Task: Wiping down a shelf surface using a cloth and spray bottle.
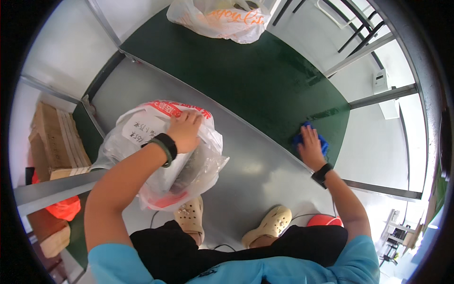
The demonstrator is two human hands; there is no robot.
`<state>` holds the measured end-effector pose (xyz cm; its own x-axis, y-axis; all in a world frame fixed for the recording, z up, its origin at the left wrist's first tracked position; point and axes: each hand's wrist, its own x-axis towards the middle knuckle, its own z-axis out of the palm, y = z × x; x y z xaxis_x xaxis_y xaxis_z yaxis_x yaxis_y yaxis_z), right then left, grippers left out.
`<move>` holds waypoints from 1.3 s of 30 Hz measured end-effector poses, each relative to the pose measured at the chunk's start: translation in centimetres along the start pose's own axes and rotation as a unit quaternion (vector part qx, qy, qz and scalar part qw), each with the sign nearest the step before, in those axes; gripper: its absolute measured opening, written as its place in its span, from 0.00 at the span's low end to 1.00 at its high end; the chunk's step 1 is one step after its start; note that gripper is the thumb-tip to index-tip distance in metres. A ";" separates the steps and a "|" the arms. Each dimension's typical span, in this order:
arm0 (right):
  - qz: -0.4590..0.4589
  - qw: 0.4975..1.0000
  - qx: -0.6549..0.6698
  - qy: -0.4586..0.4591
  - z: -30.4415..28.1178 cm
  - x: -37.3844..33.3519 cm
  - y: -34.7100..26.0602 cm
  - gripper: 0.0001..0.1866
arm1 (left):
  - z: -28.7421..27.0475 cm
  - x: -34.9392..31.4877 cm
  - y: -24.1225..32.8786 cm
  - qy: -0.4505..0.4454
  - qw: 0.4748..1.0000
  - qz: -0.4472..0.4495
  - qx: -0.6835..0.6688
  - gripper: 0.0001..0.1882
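My left hand (186, 132) is closed on the upper part of a white plastic bag (161, 182) with red print. Inside the bag lies a pale package with handwriting, and clear plastic sticks out on its right side. The bag hangs or rests in front of a dark green shelf (222, 78); what supports it from below is hidden. At the shelf's right end, my right hand (310, 144) presses a crumpled blue cloth (324, 145) against the green surface, with the fingers over it. Wet streaks show on the green surface near the cloth.
Another white plastic bag (220, 19) with orange print sits at the shelf's far edge. Cardboard boxes (59, 137) and an orange-red bag (65, 208) are on the left rack. Metal frame bars (383, 97) border the right. A red object (325, 220) stands beside my right foot.
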<state>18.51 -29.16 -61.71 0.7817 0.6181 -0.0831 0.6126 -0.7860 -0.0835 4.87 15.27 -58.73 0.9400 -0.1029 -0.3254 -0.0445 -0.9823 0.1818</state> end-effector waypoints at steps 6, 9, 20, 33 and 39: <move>-0.056 0.994 0.011 -0.090 -3.9 -0.9 -7.5 0.36 | 1.2 -0.3 -2.3 0.054 0.996 0.036 -0.061 0.31; -0.062 0.993 0.026 -0.099 -4.4 0.5 -7.9 0.37 | 0.8 0.3 -2.6 0.017 0.996 0.015 -0.086 0.28; -0.130 0.982 0.027 -0.132 -5.3 5.2 -10.2 0.47 | 1.3 -0.1 -2.5 0.058 0.996 0.035 -0.065 0.27; 0.247 0.562 0.781 -0.111 -9.5 3.2 -6.5 0.19 | 0.4 1.3 -3.9 0.074 0.980 0.015 -0.184 0.15; 0.189 0.492 0.839 -0.133 -11.0 3.9 -9.1 0.24 | 0.0 0.9 -3.4 0.166 0.948 0.007 -0.271 0.08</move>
<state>17.23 -19.74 -50.38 0.6229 0.5880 -0.5160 -0.7046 0.1351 -0.6966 5.89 18.49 -59.68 0.9993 0.0289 -0.0256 0.0386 -0.7471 0.6636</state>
